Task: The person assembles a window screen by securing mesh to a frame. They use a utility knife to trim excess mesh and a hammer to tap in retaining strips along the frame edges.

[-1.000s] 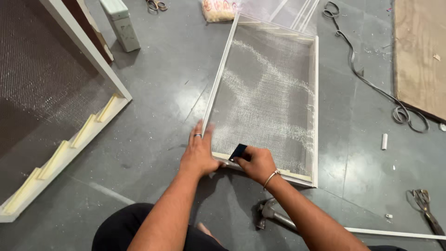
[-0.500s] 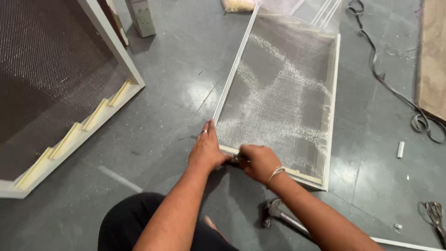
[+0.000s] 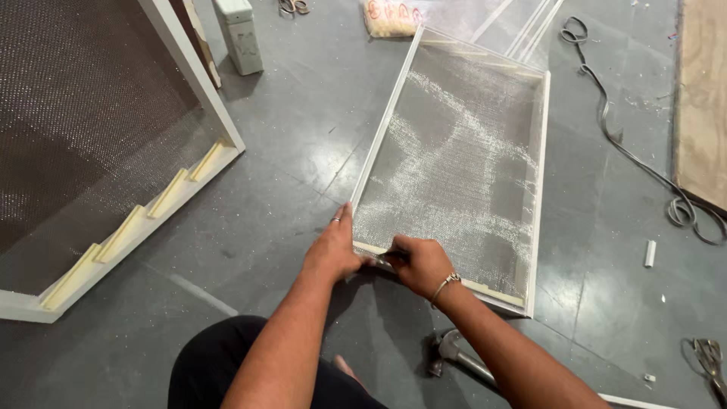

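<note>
A white-framed mesh screen lies flat on the grey floor in front of me. My left hand presses down on its near left corner, fingers spread, a ring on one finger. Just to the right, my right hand, with a bracelet at the wrist, is closed around a small dark tool held against the near frame rail. Most of the tool is hidden inside the fist.
A hammer lies on the floor under my right forearm. A large white frame with dark mesh stands at the left. A black cable runs at the right, scissors at the far right, a wooden board beyond.
My right hand has closed further over the dark tool and lowered it onto the near frame rail. The view has shifted slightly; the left hand stays on the corner.
</note>
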